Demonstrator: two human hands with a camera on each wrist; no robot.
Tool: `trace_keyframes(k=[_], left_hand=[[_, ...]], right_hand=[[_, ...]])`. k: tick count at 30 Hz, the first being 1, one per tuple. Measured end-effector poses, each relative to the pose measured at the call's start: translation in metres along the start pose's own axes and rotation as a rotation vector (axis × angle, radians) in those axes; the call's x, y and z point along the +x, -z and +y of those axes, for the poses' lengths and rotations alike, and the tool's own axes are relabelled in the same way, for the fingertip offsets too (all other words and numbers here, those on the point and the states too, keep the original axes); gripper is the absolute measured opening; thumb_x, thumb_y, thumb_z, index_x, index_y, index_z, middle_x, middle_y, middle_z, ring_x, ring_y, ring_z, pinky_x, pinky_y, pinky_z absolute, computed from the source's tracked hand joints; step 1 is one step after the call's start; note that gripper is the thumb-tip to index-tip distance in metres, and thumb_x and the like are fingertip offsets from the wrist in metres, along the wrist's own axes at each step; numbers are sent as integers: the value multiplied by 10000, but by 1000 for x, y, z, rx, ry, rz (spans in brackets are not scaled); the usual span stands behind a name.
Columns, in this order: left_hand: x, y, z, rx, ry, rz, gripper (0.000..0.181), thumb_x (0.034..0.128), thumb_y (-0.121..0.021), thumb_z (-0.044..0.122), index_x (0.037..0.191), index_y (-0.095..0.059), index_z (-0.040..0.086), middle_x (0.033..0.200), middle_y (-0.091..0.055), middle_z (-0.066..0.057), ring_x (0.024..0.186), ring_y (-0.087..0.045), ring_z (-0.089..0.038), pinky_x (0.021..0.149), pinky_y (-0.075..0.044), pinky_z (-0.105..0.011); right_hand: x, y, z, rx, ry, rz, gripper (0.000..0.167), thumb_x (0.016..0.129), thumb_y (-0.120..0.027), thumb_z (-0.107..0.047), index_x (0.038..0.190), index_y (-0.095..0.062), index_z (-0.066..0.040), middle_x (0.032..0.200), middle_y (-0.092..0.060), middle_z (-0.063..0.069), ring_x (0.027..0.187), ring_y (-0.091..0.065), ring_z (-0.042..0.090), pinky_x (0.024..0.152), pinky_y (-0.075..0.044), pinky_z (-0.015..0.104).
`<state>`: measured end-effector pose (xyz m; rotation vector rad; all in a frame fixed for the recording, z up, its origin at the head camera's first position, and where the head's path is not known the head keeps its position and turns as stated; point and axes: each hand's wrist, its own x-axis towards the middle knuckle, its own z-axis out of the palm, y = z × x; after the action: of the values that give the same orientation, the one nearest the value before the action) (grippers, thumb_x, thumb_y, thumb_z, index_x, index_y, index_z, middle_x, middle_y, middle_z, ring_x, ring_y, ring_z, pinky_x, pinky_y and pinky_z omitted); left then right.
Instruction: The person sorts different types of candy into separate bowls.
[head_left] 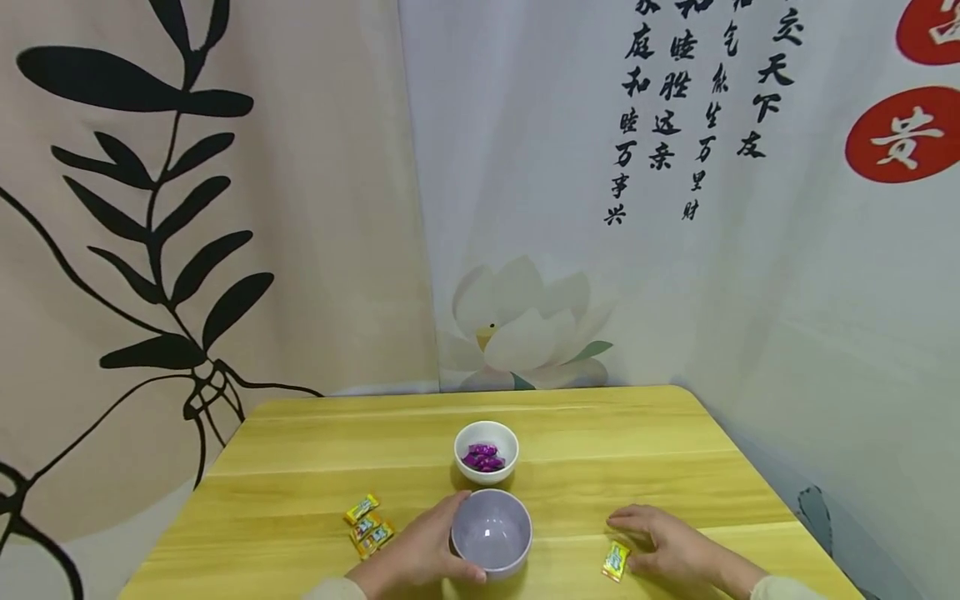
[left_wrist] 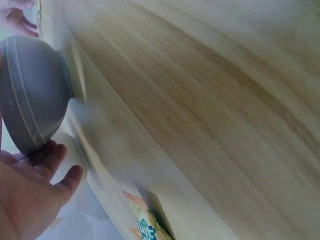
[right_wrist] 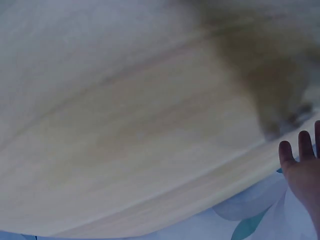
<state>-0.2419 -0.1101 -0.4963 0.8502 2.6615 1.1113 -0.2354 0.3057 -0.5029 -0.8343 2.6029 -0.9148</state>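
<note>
My left hand [head_left: 429,546] holds a greyish-purple bowl [head_left: 491,533] by its left side, thumb at the near edge and fingers at the far edge. The left wrist view shows this bowl [left_wrist: 37,92] from the side, close to the tabletop, with the fingers against its wall. To the right, my right hand [head_left: 671,542] is low over the table beside a yellow wrapped candy [head_left: 615,561]. Its thumb lies near or against that candy; I cannot tell if they touch. In the right wrist view the right hand [right_wrist: 305,177] has its fingers extended, with no candy visible.
Behind the grey bowl stands a white bowl [head_left: 486,432] with several purple wrapped candies [head_left: 483,457]. A small group of yellow candies [head_left: 368,527] lies left of my left hand. The wooden table [head_left: 300,442] ends before a printed cloth backdrop [head_left: 337,208].
</note>
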Motion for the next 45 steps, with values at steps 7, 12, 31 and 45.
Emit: trace_keyframes(k=[7,12,31,45], left_hand=[[3,0,1,15,12,-30,1057,676,-866,555,1466,-382,45,1372,-525,-55,1210,-536,-232,1023,-456,-493],[0,0,2,15,21,-29,1065,678,-867,551,1469,-377,34,1379,-522,-73,1218,-532,-253,1028,-450,-506],[-3,1,2,6,-17,8,1008,655,-879,552,1434,-427,98,1323,-547,3,1170,-544,-179,1017,-461,-429],[-4,2,2,36,-23,17,1057,651,-877,558,1449,-406,49,1343,-551,-54,1190,-546,-208,1020,-459,-442]], right_hand=[[-2,-9,6,9,95,-2,520,964,-655,-333,1386,-568,-42,1410,-489,149,1282,-466,298,966,-480,263],[0,-13,12,-120,229,47,338,974,-628,-357,1244,-689,-164,1328,-560,114,1190,-543,282,886,-531,292],[44,-15,-22,-184,206,130,318,927,-671,-396,1134,-718,-159,1185,-632,18,1058,-607,175,845,-548,366],[92,-19,-88,-159,294,314,238,901,-743,-271,1085,-739,-121,1015,-703,-85,954,-658,128,814,-555,377]])
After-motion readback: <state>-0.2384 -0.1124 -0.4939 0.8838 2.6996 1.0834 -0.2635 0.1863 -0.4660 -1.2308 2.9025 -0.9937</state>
